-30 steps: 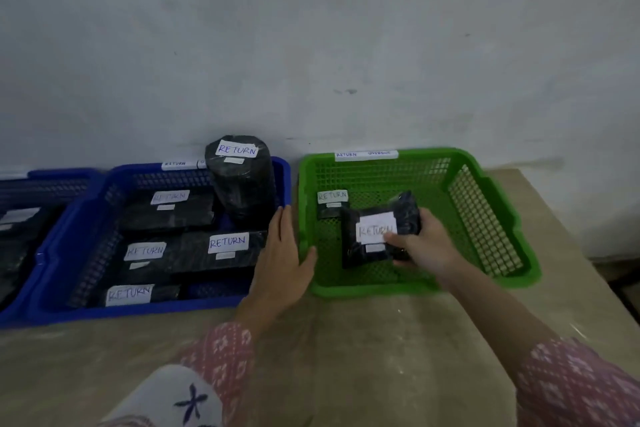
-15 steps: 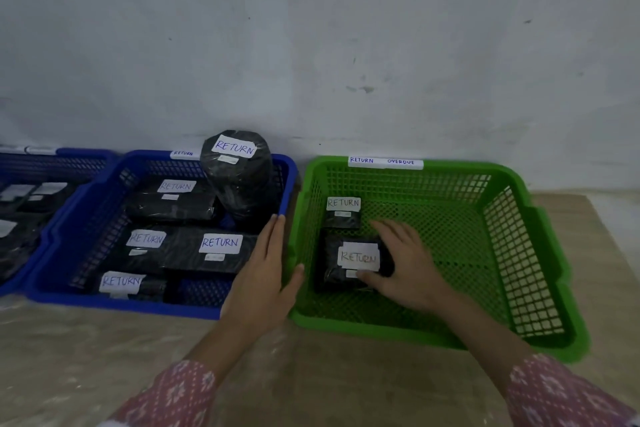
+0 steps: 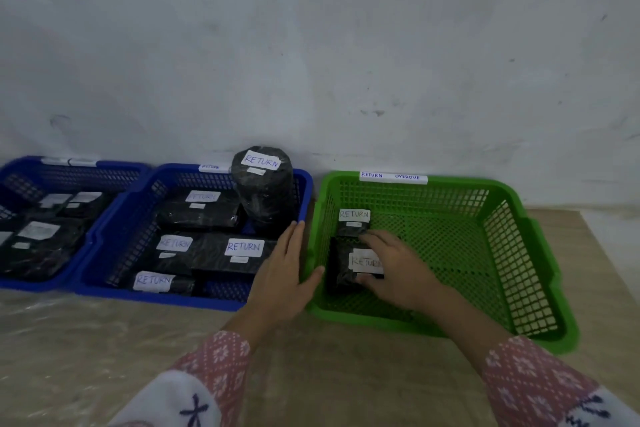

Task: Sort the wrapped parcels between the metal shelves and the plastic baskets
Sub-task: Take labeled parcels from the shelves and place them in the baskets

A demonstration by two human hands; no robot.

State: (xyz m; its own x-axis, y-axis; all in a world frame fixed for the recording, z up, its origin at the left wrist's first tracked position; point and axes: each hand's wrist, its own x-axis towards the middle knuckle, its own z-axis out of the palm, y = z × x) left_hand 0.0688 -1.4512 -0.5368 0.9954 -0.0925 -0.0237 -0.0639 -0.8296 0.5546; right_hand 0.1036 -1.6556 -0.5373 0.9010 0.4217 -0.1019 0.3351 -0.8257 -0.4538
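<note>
The black-wrapped parcel [image 3: 349,265] with a handwritten "RETURN" label lies flat on the floor of the green plastic basket [image 3: 485,253], in its near-left corner, just in front of a smaller labelled parcel [image 3: 353,222] that sits against the left wall. The right hand [image 3: 394,270] rests on top of it, fingers spread fairly flat over the label with the thumb at the near edge; whether it pinches the wrap or merely presses it down cannot be told. The left hand [image 3: 285,270] is open, fingers straight, its palm laid against the green basket's left rim where that rim meets the middle blue basket [image 3: 104,267].

The parcel looks small and light, a one-hand load. Its glossy black film is probably slick and a little loose (it creases where light catches it), so a grip on the film alone may slide or tear. The contents seem boxy and fairly stiff, judging by the squared edges. The better hold is across the short sides, thumb on one edge and fingers on the other, keeping off the paper label, which could peel away.
</note>
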